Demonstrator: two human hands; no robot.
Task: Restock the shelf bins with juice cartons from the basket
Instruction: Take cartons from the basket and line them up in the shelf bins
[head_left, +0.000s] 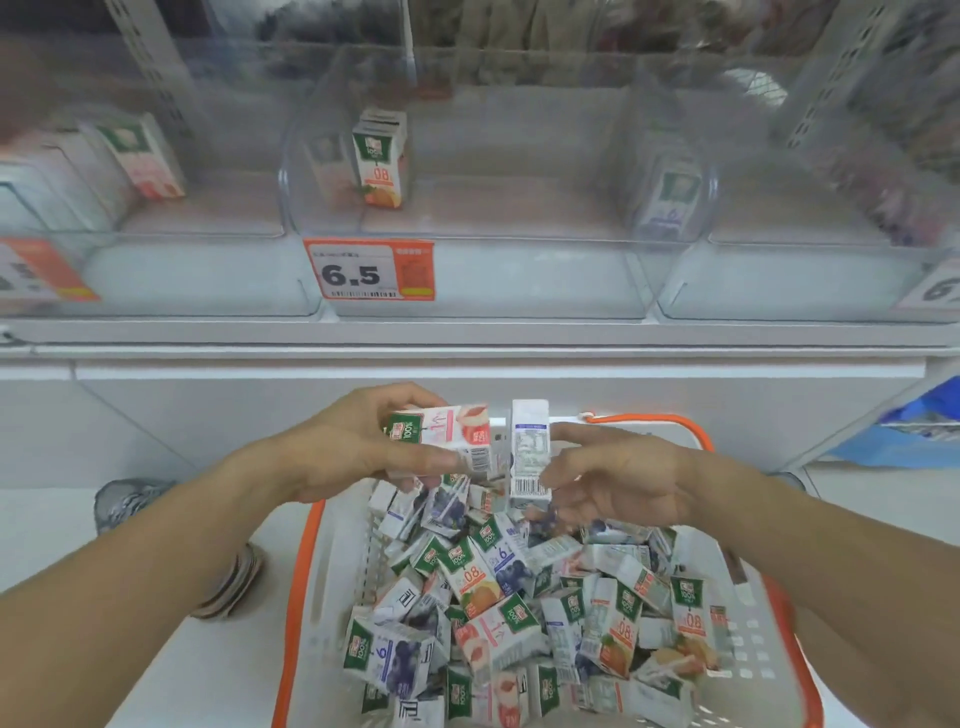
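nearest, the basket (306, 582), white with an orange rim, sits low in front of the person, heaped with small juice cartons (498, 613) lying every which way. just above its far end both hands are raised. the left hand (358, 447) has its fingers and thumb curled round a peach carton (447, 434), held on its side with its long axis running left to right. the right hand (613, 467) pinches a second carton (529, 452) upright, its barcode side facing the camera, long axis vertical; its other fingers hang loose. the two held cartons are just beside each other, nearly touching.

the shelf bins lie straight beyond and above the hands. the middle bin (467, 291), behind a 6.5 price tag (369, 269), holds one orange-flavoured carton (382, 158) standing at its left. the left bin (197, 280) has peach cartons (140, 156), so it looks the likely place for the left hand's carton, and that hand is nearer to it. the right bin (779, 291) shows one pale carton (670, 200), blurred. a white shelf (467, 332) edge carries the bins; the floor is pale, with a blue bag (914, 431) at the far right.
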